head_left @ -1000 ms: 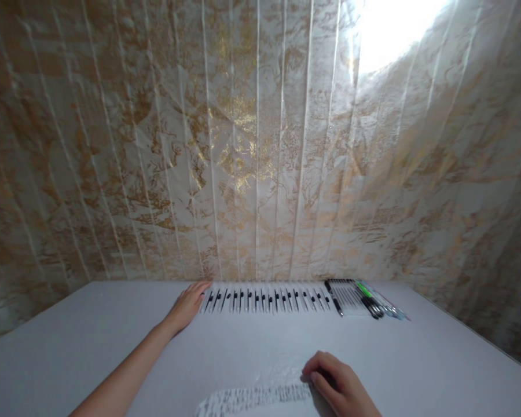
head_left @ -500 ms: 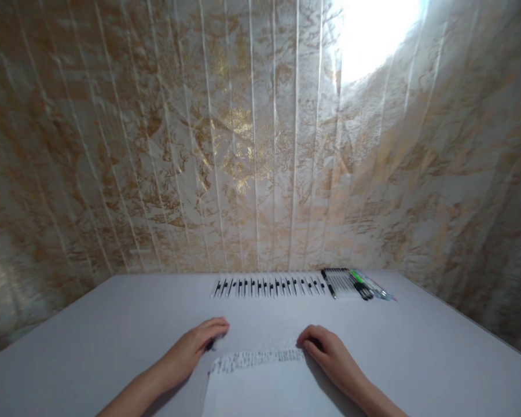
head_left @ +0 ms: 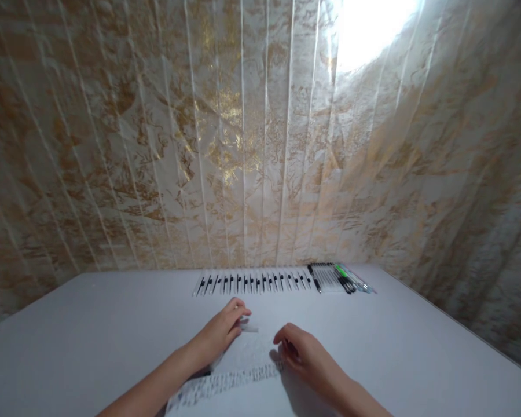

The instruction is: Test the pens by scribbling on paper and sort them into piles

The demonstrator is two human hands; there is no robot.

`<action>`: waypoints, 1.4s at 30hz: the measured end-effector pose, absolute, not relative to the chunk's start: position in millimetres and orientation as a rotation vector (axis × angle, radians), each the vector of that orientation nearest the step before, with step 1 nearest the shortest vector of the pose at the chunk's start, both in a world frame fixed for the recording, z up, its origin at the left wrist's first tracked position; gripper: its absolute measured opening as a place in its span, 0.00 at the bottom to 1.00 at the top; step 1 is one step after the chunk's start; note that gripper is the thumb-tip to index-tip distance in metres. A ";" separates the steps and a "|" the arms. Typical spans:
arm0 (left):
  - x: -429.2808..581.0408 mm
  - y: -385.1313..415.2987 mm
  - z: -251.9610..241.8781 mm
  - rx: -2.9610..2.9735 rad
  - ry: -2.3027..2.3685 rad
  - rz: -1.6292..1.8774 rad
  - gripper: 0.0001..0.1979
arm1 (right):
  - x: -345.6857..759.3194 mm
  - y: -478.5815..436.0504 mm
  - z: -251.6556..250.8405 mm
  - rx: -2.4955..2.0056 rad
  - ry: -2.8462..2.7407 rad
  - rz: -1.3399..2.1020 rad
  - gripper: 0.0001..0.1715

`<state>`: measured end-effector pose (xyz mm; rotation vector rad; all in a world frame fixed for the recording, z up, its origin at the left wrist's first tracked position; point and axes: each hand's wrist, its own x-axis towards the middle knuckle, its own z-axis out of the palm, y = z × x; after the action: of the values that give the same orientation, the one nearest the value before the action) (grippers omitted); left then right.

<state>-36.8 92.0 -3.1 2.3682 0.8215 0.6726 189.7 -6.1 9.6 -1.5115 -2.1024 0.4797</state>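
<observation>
My left hand [head_left: 219,335] is closed round a pen [head_left: 248,328]; the pen's clear end pokes out past my fingertips to the right. It hovers over the top left of a white sheet of paper [head_left: 226,387] that has a band of handwriting across it. On the sheet's right side is my right hand [head_left: 306,354], its fingers curled down onto the paper; whatever may be under them is hidden. Beyond both hands, a row of several clear pens with black parts [head_left: 252,282] lies side by side near the wall.
A tight group of pens [head_left: 336,278], black ones and a green one, lies at the row's right end. All of this rests on a white table [head_left: 91,324]. Gold-marbled wall panels [head_left: 243,145] close it in behind and on the right, with a bright glare [head_left: 369,29] above.
My left hand came back from the left end of the pen row with a pen and now sits at the paper. The right hand stayed on the sheet. The view shifted right.
</observation>
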 end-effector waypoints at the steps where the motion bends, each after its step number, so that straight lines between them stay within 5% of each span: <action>1: -39.2 93.9 -2.8 2.373 0.849 0.658 0.16 | 190.0 0.0 13.4 -1.534 -2.116 0.451 0.16; 9: -47.1 97.7 -3.5 2.329 0.973 0.660 0.04 | 163.2 54.0 13.3 -1.639 -2.258 0.350 0.14; 24: -72.7 106.9 -7.9 2.164 1.139 0.937 0.07 | 216.6 58.1 73.7 -1.666 -2.342 0.208 0.10; 42: -68.5 100.4 -6.8 2.177 1.042 0.879 0.06 | 203.6 52.8 69.1 -1.502 -2.364 0.202 0.10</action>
<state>-68.5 100.4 -6.8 2.1773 1.0425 0.8790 203.6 52.8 69.1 -1.5022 -2.3640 0.2020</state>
